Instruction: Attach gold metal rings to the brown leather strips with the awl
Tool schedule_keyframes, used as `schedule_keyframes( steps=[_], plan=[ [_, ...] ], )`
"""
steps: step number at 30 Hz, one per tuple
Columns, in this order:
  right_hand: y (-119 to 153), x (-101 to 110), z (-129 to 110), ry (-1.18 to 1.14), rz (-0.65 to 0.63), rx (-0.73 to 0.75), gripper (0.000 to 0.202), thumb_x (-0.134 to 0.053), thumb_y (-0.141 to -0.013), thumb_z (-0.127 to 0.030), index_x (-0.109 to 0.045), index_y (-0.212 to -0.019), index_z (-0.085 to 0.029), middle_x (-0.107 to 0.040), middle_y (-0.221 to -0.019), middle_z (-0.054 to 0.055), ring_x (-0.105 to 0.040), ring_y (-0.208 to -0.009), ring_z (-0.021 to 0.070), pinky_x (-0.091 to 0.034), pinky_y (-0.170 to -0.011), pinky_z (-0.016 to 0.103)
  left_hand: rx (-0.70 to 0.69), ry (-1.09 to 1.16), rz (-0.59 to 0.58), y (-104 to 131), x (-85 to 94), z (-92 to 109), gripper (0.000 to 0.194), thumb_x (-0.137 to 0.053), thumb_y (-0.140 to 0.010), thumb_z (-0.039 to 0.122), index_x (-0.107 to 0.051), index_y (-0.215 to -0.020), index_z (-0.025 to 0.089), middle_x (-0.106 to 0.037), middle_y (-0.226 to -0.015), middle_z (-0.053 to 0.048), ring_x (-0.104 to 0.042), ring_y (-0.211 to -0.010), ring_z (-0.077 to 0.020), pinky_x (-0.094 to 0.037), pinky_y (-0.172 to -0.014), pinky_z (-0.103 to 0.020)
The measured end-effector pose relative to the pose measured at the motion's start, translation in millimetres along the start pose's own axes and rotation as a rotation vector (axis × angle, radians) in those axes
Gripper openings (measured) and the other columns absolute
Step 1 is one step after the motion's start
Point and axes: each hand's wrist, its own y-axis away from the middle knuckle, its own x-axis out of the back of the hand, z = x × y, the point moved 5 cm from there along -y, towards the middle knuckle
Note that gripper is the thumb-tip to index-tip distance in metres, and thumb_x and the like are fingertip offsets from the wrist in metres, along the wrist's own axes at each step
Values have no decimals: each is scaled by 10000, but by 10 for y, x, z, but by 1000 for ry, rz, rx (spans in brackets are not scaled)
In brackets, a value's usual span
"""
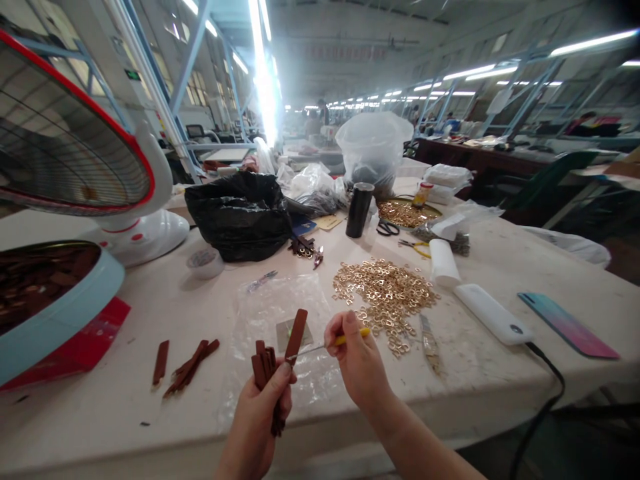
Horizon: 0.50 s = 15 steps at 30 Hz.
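My left hand (263, 413) is closed around a bundle of brown leather strips (262, 363). One longer strip (299, 327) sticks up from between its thumb and fingers. My right hand (357, 367) pinches a thin metal tool with a yellow handle (366, 332). The tool's tip points left and reaches the base of the raised strip, by the left thumb; whether it touches cannot be made out. Beneath both hands lies a clear plastic sheet (310, 393) with a small square plate (285, 335). Loose strips (193, 367) lie to the left, and gold-coloured metal rings (383, 283) are heaped beyond my right hand.
At left are a basin (85, 293) of brown pieces and a fan (145, 233). A black plastic bag (240, 217) and a dark cylinder (359, 210) stand behind. To the right lie a craft knife (430, 343), a white corded device (493, 313) and a phone (567, 325).
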Motion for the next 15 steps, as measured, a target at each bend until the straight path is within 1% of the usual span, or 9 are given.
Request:
schedule_keyframes(
  steps=[3, 5, 7, 9, 10, 11, 13, 15],
  plan=[
    [17, 21, -131, -32, 17, 45, 393, -432, -852, -513, -498, -636, -192, -489, -566, -19, -389, -504, 99, -330, -488, 224, 1, 8, 34, 26, 15, 9, 323, -718, -631, 368, -551, -795, 145, -564, -563, 40, -356, -377, -19, -224, -358, -152],
    [56, 54, -242, 9, 29, 105, 402, -400, -864, -516, -496, -632, -201, -481, -561, -17, -404, -516, 112, -344, -505, 237, 7, 17, 45, 39, 13, 7, 337, -725, -614, 365, -543, -800, 150, -559, -559, 46, -358, -376, -19, -221, -357, -150],
    [121, 108, -329, 139, 62, 192, 396, -384, -880, -490, -495, -628, -207, -477, -569, -16, -430, -546, 124, -363, -542, 249, 11, 31, 46, 51, -2, 2, 341, -726, -605, 361, -539, -801, 155, -547, -547, 54, -353, -373, -18, -219, -358, -149],
    [187, 146, -334, 311, 65, 234, 347, -405, -886, -448, -505, -659, -206, -489, -602, -13, -454, -587, 129, -375, -582, 254, 7, 38, 41, 71, -33, 4, 341, -723, -601, 358, -540, -807, 159, -530, -529, 64, -345, -367, -18, -217, -359, -149],
    [210, 145, -296, 383, 31, 217, 305, -421, -884, -429, -515, -701, -205, -498, -623, -12, -461, -602, 130, -378, -593, 254, 3, 35, 40, 85, -52, 8, 344, -724, -594, 358, -541, -806, 159, -520, -517, 68, -340, -362, -18, -213, -357, -149],
    [225, 129, -233, 435, -29, 173, 263, -434, -880, -417, -523, -755, -202, -506, -643, -12, -468, -614, 130, -380, -598, 252, -1, 28, 39, 101, -73, 14, 343, -724, -587, 356, -542, -801, 159, -510, -506, 72, -337, -359, -18, -212, -358, -149],
    [247, 54, -83, 485, -200, 64, 236, -443, -872, -410, -526, -833, -193, -503, -659, -13, -470, -622, 131, -381, -590, 248, -8, 3, 35, 137, -113, 27, 336, -726, -574, 356, -541, -772, 157, -497, -497, 76, -336, -355, -17, -210, -358, -149],
    [264, -37, 32, 493, -347, -11, 246, -442, -866, -406, -525, -804, -183, -470, -637, -22, -447, -598, 122, -364, -561, 238, -6, -41, 19, 169, -143, 32, 319, -718, -580, 370, -533, -734, 160, -470, -459, 82, -325, -348, -20, -203, -358, -151]
  ],
)
